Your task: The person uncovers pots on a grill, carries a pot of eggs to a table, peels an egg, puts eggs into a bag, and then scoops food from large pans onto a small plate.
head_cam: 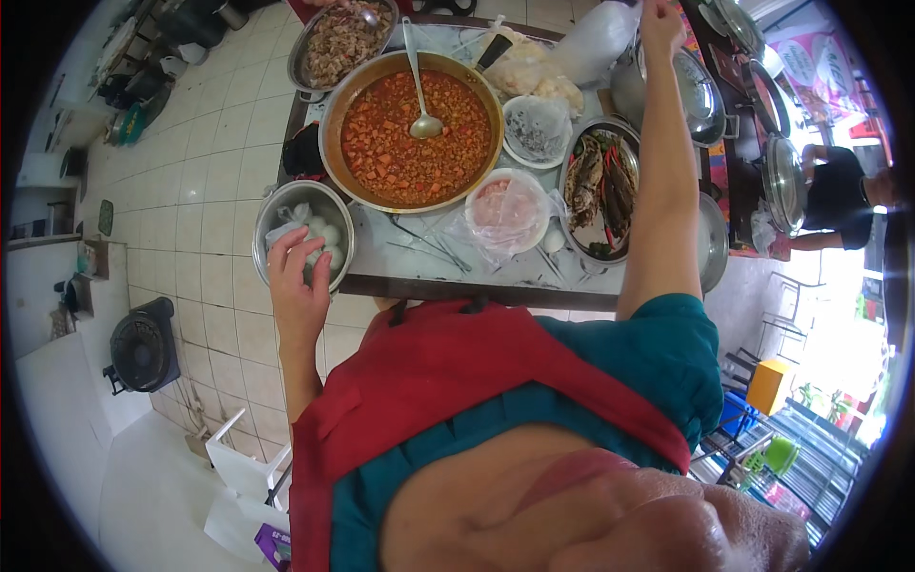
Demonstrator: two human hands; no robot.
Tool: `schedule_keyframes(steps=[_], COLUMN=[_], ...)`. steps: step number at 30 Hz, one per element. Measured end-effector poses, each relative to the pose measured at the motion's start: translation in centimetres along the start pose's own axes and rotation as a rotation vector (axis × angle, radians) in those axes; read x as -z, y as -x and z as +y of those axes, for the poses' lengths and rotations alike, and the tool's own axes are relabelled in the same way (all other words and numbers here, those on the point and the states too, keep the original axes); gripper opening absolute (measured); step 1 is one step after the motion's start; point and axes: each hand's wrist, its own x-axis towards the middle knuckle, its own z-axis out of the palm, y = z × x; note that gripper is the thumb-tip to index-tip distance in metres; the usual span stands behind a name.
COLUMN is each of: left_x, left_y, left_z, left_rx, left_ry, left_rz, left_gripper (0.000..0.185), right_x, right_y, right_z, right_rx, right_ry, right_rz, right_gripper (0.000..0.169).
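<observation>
My left hand [299,275] is over the near rim of a steel bowl [261,214] of whitish round items, perhaps eggs, with thin plastic; its fingers are apart. My right hand [661,27] reaches to the far right, its fingers bent at the top of a translucent plastic bag [597,43]; whether it grips the bag is unclear. Between my arms stands a wide pan [331,168] of red stew with diced pieces, a metal ladle [427,126] resting in it. Right of the pan are a plastic-covered tub [506,214] of pinkish food and an oval dish of fish [607,189] with red chillies.
A pan of chopped meat [343,46] stands at the back left, with another person's hand [322,2] beside it. A lidded pot [690,93] is beyond my right forearm. Tongs [436,247] lie near the table edge [472,288]. A person in dark clothing [840,196] is at far right.
</observation>
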Motion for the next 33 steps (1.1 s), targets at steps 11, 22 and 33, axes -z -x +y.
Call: schedule_keyframes(steps=[11,22,33], left_x=[-6.8,-5.6,-0.4], left_y=[-0.4,1.3,-1.5], left_z=[2.8,-1.8,-0.6], left_rx=[-0.069,0.492,0.47], left_ry=[0.584,1.738,1.92], left_rz=[-0.199,-0.178,-0.198], left_gripper=[0.054,0.03,0.031], right_x=[16.6,16.2,16.8], right_y=[26.3,30.4,37.6], right_z=[-28.4,-31.5,-33.8], right_rx=[-0.416,-1.032,-0.127], right_ry=[-1.031,-1.851,-0.986], right_rz=[-1.252,-0.893,-0.838], right_gripper=[0.015,0.029,0.074])
